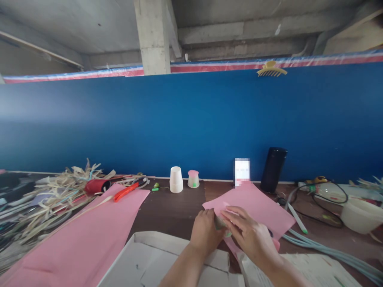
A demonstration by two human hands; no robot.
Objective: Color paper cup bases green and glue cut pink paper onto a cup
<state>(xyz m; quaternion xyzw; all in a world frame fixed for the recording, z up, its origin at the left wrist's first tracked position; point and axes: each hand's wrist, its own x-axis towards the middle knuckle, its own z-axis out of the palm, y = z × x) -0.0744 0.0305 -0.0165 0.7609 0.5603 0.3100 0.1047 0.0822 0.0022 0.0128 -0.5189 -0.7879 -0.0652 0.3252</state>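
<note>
My left hand point(206, 232) and my right hand point(249, 232) meet over the near edge of a pink paper sheet point(257, 205) on the brown table. Both are curled around a small pale object with a green bit point(223, 225) between them, wrapped partly in pink paper; what it is cannot be made out. The fingers of the right hand lie over its top, and the left hand grips it from the left.
A long pink sheet point(89, 235) lies at left beside straw strips point(56, 191), a red cup point(97, 186) and red-handled cutters point(127, 191). White cups point(176, 180), a pink-topped cup point(193, 179) and a black cylinder point(273, 169) stand by the blue wall. An open white box point(149, 259) sits near me; cables and a white bowl point(360, 215) at right.
</note>
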